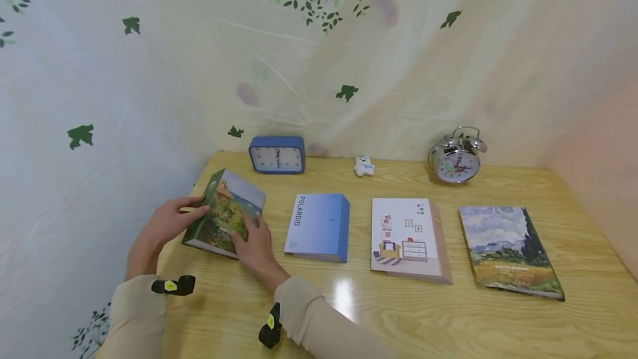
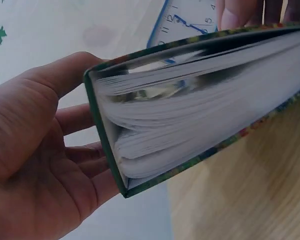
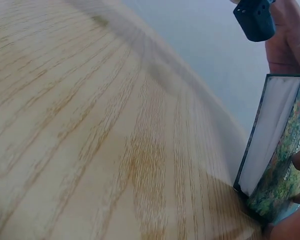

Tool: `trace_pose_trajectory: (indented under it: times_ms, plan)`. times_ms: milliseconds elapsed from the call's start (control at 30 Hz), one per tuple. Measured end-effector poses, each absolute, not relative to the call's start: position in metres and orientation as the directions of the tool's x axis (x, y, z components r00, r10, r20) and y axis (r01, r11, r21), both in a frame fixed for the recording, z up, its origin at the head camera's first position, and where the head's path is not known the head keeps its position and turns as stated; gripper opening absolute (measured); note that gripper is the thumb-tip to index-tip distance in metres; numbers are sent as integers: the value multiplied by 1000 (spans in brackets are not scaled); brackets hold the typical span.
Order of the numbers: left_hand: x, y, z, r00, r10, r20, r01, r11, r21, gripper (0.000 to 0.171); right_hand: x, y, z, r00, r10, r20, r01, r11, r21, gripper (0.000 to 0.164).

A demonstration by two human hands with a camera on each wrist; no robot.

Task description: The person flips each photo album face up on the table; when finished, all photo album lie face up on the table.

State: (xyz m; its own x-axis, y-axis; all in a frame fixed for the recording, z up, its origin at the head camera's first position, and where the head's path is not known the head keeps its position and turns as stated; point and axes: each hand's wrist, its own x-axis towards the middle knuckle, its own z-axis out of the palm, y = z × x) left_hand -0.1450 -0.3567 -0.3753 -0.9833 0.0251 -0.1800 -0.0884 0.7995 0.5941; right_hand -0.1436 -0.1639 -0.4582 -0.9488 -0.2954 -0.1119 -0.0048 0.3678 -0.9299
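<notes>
On the near side of the table [image 1: 399,320], I see two beige sleeves [image 1: 324,317] reach in, each wrist wearing a small black unit [image 1: 173,285] with a yellow patch. Taking twelve o'clock as straight ahead of the person, both hands are at eleven, on the green album [image 1: 226,218]. The right hand [image 1: 256,242] has its grip set on the front cover, fingers bent and spread with the thumb below; I can't tell whether any fingertips go underneath. The left hand [image 1: 166,223] has its grip on the spine, parted about as wide as the book is thick, thumb and fingers up against the green edge. Between them the album is tilted, spine side raised from the table, its page ends [image 2: 190,110] showing small gaps. At twelve lies the blue album [image 1: 317,226] marked POLAROID; at one, a white album [image 1: 406,234] with an armchair and drawers drawn on it; at two, a photo album [image 1: 508,248] with a painted landscape. Farther back, between eleven and twelve, stands a blue rectangular clock [image 1: 277,155]; between twelve and one, a little white bear figure [image 1: 364,166]; and at one, a silver twin-bell alarm clock [image 1: 456,162]. Behind everything hangs a pale curtain [image 1: 299,60] printed with green leaves.
</notes>
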Motion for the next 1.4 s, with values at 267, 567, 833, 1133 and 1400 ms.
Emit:
trace_pose_trajectory:
  times_ms: [267,567,833,1133,1400]
  plan:
    - [-146,-366,-395,-981,19,-193,-104,790,604,66,-146,-163,-461,-953,-269,-139,28,379,-925,62]
    - [-147,-365,-410,-986,39,-163,-57,835,547,56,-147,-162,-466,-952,-288,-107,-7,368,-930,68]
    - [-147,-366,-420,-989,-18,-148,-101,812,575,49,-144,-161,-469,-936,-344,-72,-82,414,-907,65]
    - [-146,-369,-422,-984,-49,-170,-140,801,582,52,-144,-158,-469,-938,-341,-68,-86,418,-905,64]
    - [-146,-369,-420,-975,-81,-209,-187,805,563,67,-153,-146,-462,-934,-357,-7,-161,440,-883,60]
